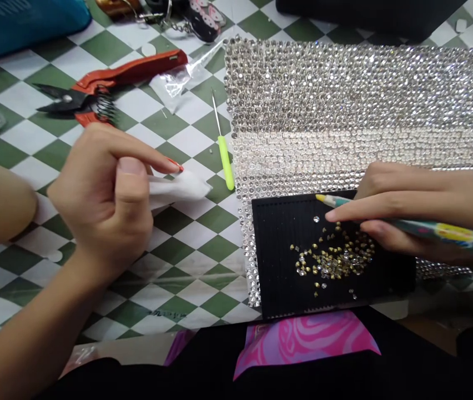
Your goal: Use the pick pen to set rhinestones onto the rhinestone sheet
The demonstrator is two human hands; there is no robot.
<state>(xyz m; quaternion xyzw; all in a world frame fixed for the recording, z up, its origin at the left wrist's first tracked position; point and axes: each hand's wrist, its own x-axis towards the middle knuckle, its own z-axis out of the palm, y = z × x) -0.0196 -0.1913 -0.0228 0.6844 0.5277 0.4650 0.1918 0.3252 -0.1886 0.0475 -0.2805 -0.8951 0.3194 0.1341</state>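
My left hand (107,194) is closed on a crumpled white tissue (190,186), which sticks out past the fingers. A small red patch shows at the index fingertip; I cannot tell what it is. In my right hand (411,208) is a teal pencil (423,229) with a yellow tip, pointing left above a black tray (276,266). Loose gold and clear rhinestones (332,261) lie on the tray, mostly heaped toward its right half. The tray rests on the near edge of a silver rhinestone sheet (345,89).
A yellow-green awl (225,161) lies left of the sheet, point away from me. Red-handled pruning shears (95,89) and a clear plastic bag (174,83) lie beyond my left hand. A beige cup (7,200) stands far left. A teal pouch (24,25) and keychains (195,19) are behind.
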